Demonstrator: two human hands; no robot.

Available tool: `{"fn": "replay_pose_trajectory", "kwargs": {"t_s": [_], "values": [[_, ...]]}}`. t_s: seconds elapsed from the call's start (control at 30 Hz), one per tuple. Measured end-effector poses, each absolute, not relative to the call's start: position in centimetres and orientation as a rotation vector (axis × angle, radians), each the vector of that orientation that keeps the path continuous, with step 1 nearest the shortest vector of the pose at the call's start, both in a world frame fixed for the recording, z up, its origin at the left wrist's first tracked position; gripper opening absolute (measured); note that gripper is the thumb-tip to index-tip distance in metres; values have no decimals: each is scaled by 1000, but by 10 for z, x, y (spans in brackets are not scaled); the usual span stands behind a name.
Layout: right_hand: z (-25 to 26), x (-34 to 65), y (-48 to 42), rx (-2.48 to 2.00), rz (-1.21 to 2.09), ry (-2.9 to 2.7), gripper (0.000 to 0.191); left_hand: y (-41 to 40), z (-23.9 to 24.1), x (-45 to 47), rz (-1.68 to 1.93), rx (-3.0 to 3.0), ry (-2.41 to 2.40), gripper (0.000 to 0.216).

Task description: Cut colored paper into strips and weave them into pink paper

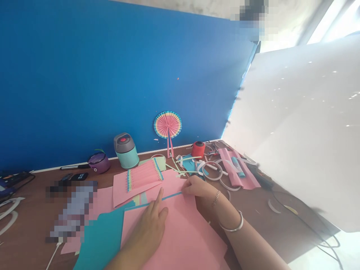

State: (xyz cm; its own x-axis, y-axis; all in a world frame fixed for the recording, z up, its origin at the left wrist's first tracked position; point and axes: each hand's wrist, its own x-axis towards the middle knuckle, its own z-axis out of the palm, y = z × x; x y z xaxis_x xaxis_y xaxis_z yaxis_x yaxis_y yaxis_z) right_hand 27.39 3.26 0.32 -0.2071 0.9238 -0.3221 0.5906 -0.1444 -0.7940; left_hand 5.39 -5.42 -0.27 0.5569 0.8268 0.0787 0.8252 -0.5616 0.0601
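Note:
A large pink paper sheet [180,232] lies in front of me with a narrow blue strip [172,195] along its far edge. My left hand [153,221] rests on the sheet, index finger stretched out close to the strip, holding nothing. At the strip's right end, my right hand [194,186] pinches the sheet's far right corner, thumb and fingers together. Teal paper [104,228] shows from under the sheet on the left. Just beyond my hands is a pleated pink paper piece [144,175] with blue and yellow edges, on more pink paper.
A round pleated fan [168,125] leans against the blue wall. Near it stand a teal jar [127,153], a purple cup [99,162] and a red container [198,149]. Tape rings [212,171], paper scraps and crumpled pink paper [247,176] lie right. A blurred device lies left.

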Motion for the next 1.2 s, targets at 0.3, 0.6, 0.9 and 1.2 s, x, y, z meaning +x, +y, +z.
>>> {"fn": "replay_pose_trajectory", "kwargs": {"t_s": [0.3,0.6,0.9,1.2], "values": [[-1,273,32,-1562,1293,-1781,9,-46,0,38,392,2322,1435,42],[-12,269,38,-1299,1057,-1928,10,-18,36,60,503,2226,1404,41],[-7,265,33,-1275,865,-2021,14,19,-13,101,593,2167,1511,18],[-5,266,32,-1265,919,-2050,15,14,-19,98,706,2220,1497,19]]}}
